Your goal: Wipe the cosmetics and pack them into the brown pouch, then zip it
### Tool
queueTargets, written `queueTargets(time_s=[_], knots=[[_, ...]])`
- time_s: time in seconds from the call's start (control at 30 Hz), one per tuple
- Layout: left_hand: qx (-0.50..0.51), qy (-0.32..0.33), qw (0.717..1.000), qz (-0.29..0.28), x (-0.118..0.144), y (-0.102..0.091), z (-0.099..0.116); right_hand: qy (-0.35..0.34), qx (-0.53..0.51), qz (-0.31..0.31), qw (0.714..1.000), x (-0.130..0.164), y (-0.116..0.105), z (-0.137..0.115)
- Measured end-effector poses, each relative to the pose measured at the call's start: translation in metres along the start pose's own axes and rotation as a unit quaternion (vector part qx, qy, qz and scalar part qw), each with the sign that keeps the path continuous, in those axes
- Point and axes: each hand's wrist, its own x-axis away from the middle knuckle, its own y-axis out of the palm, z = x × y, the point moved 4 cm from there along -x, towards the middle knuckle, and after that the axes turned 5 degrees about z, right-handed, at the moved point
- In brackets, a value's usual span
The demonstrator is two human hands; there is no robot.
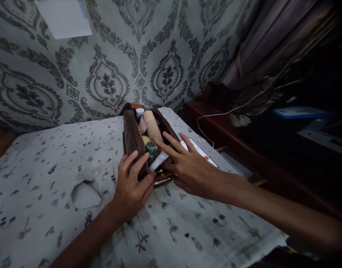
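An open brown bag (131, 134) is set at the far edge of the cloth-covered table (187, 227), by its far right corner. Its left side is touched by the left hand (131, 188), whose fingers are bent and loosely parted, the thumb placed beside the lower end of a white tube (157, 162); whether the side is gripped cannot be told. The right hand (194, 167) is held across the opening with its fingers fanned wide; the tube's other end is partly covered by it, and whether that end is pinched cannot be told. Inside, a peach-coloured bottle (152, 125) and a green-topped container (151, 147) can be seen. A lit phone (200, 150) is laid between the bag and the table's right edge, partly hidden by the right hand.
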Motion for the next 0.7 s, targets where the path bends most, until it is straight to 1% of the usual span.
queueTargets(time_s=[0.1,0.17,0.23,0.33,0.4,0.47,0.57,0.63,0.7], knots=[[0.018,0.007,0.999,-0.028,0.000,-0.003,-0.001,0.004,-0.018,0.001,1.000,-0.001,0.004,-0.001],[0.024,0.029,0.998,-0.052,-0.003,-0.006,-0.002,0.008,-0.031,0.012,0.999,-0.002,0.006,-0.002],[0.015,0.062,0.996,-0.062,-0.009,-0.010,-0.004,0.019,-0.042,0.033,0.998,-0.001,0.009,-0.002],[-0.016,0.131,0.988,-0.077,-0.027,-0.017,-0.006,0.034,-0.051,0.061,0.996,0.001,0.014,-0.001],[-0.039,0.185,0.975,-0.119,-0.042,-0.019,-0.005,0.037,-0.058,0.072,0.995,0.002,0.017,-0.002],[-0.059,0.230,0.954,-0.183,-0.057,-0.017,-0.002,0.039,-0.066,0.081,0.994,0.002,0.021,-0.002],[-0.065,0.293,0.910,-0.284,-0.071,-0.006,0.005,0.045,-0.071,0.092,0.992,0.002,0.023,-0.002],[-0.056,0.314,0.880,-0.352,-0.075,0.005,0.009,0.041,-0.073,0.093,0.992,0.002,0.022,-0.002],[-0.038,0.309,0.860,-0.405,-0.076,0.018,0.011,0.036,-0.078,0.090,0.992,0.001,0.021,-0.003]])
